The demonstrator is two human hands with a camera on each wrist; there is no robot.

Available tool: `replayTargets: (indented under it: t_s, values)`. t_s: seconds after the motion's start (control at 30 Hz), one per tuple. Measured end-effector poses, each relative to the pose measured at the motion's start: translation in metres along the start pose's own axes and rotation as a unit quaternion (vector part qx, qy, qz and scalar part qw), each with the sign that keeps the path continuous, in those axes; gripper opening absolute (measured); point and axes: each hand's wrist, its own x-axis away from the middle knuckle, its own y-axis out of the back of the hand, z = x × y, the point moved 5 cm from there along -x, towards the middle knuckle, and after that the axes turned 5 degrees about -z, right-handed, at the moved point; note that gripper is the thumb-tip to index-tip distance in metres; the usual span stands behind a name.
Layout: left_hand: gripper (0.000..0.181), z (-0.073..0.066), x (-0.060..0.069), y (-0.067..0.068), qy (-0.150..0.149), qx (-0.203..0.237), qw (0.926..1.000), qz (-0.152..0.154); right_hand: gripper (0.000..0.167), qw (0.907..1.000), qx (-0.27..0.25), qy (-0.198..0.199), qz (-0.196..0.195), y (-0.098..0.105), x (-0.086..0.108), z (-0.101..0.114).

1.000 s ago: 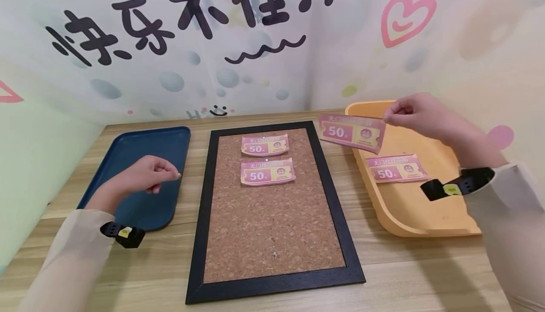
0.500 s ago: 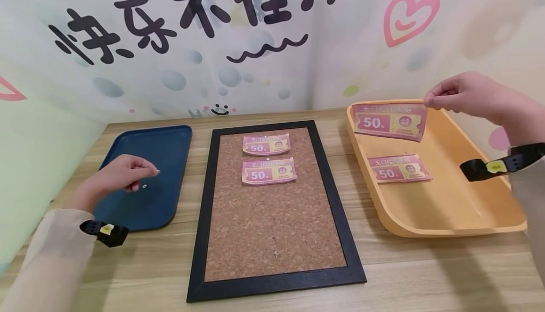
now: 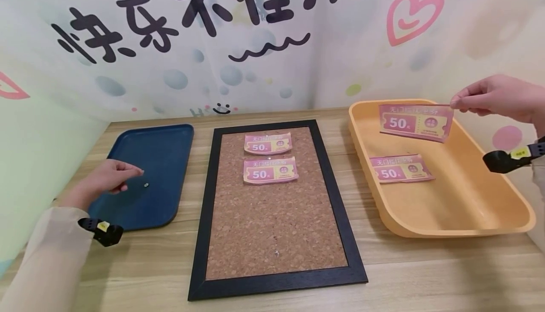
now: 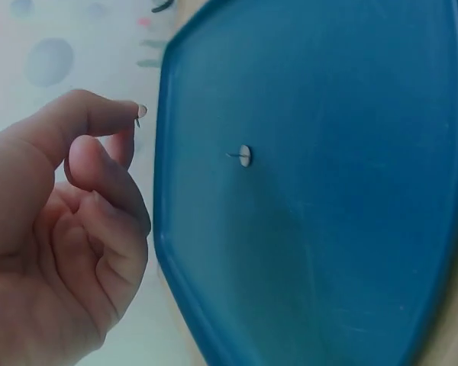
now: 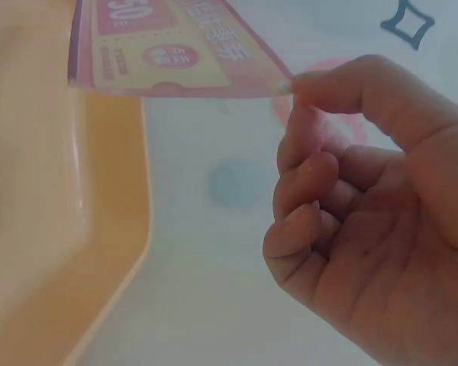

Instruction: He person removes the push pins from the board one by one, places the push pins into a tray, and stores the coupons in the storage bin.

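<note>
My left hand hovers over the blue tray, pinching a thumbtack between thumb and fingertip. A second thumbtack lies on the tray with its pin sticking out. On the right, my right hand pinches the upper corner of a pink coupon printed with 50, held above the orange bin. Another coupon lies inside that bin. Two more coupons, an upper coupon and a lower coupon, are on the cork board.
The cork board has a black frame and lies on the wooden table between tray and bin. A small shiny mark shows near the board's lower end. A printed cloth wall rises behind everything.
My right hand has carried the coupon rightward, from the bin's left rim to above the bin. My left hand has moved left over the tray, uncovering the thumbtack lying there.
</note>
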Motion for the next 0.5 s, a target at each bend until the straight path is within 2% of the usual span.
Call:
replayTargets:
  t_s: [0.2,0.33,0.5]
  values:
    - [0.050,0.010,-0.005,-0.002,0.044,0.000,0.9990,-0.001,0.039,0.9995,-0.019,0.000,0.027,-0.007,-0.001,-0.015]
    - [0.048,0.013,-0.007,-0.006,0.078,0.011,0.9969,-0.006,0.036,0.9984,-0.020,0.014,0.051,-0.013,0.000,-0.017]
    - [0.043,0.018,-0.009,-0.009,0.107,0.026,0.9938,-0.016,0.033,0.9967,-0.014,0.026,0.075,-0.017,0.002,-0.015]
